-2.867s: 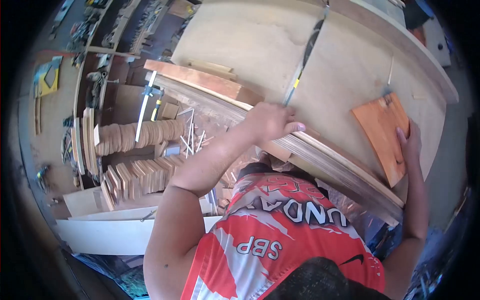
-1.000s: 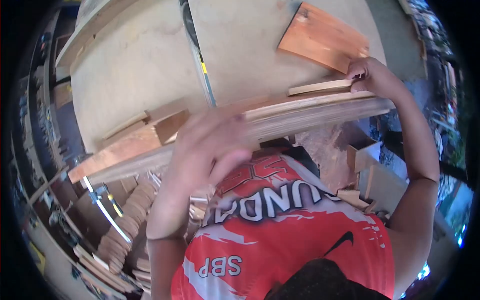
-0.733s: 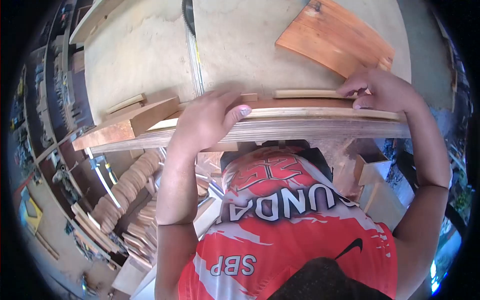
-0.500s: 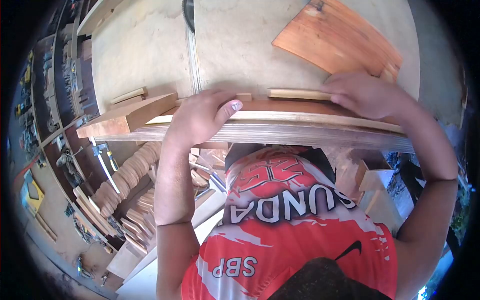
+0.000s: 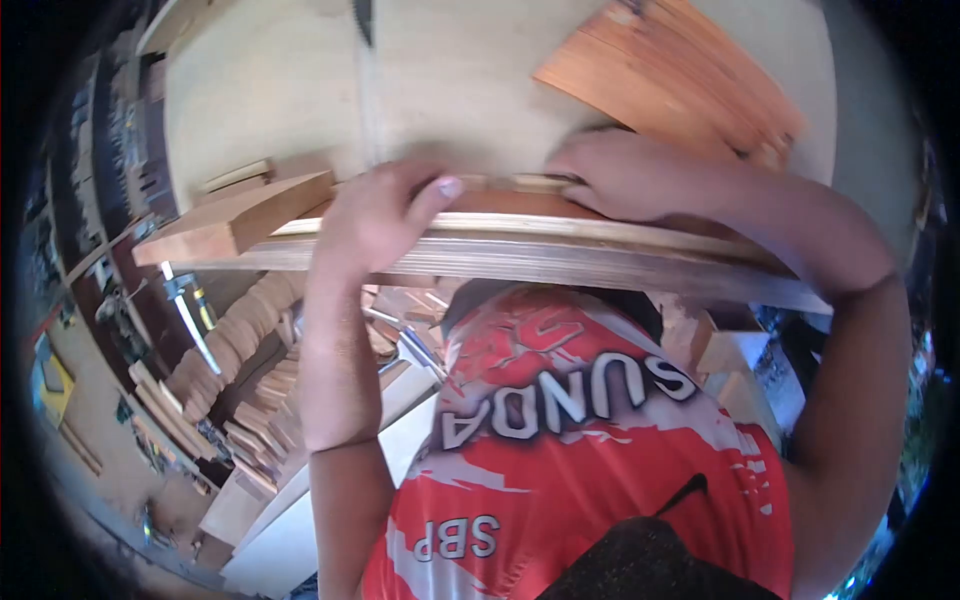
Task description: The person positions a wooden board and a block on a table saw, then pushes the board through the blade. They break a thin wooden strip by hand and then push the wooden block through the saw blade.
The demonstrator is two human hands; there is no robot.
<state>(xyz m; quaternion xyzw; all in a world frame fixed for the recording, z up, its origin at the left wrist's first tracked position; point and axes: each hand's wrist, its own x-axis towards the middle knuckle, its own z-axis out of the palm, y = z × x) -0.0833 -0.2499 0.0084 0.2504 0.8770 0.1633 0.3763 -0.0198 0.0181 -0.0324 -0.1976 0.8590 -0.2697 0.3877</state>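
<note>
A long reddish-brown wooden board (image 5: 530, 206) lies along the near edge of the saw table (image 5: 460, 100), with a pale plywood strip (image 5: 600, 230) on its near side. My left hand (image 5: 385, 215) is curled over the board and strip, its thumb lying along the top. Further right, my right hand (image 5: 620, 178) has its fingers bent over the same board beside a small pale wood strip (image 5: 540, 184), which it partly hides. A thick wooden block (image 5: 235, 215) sits left of my left hand. Blur softens the fingertips of both hands.
Ahead of my left hand, a saw blade (image 5: 363, 18) stands in the table slot. An orange-brown plank (image 5: 670, 80) lies at the far right of the table. Below left are stacked wood pieces (image 5: 235, 335) and a clamp (image 5: 192, 315). Tool shelves line the left.
My right hand has slid left along the board, closer to my left hand, covering more of the small pale strip. The whole view has shifted slightly.
</note>
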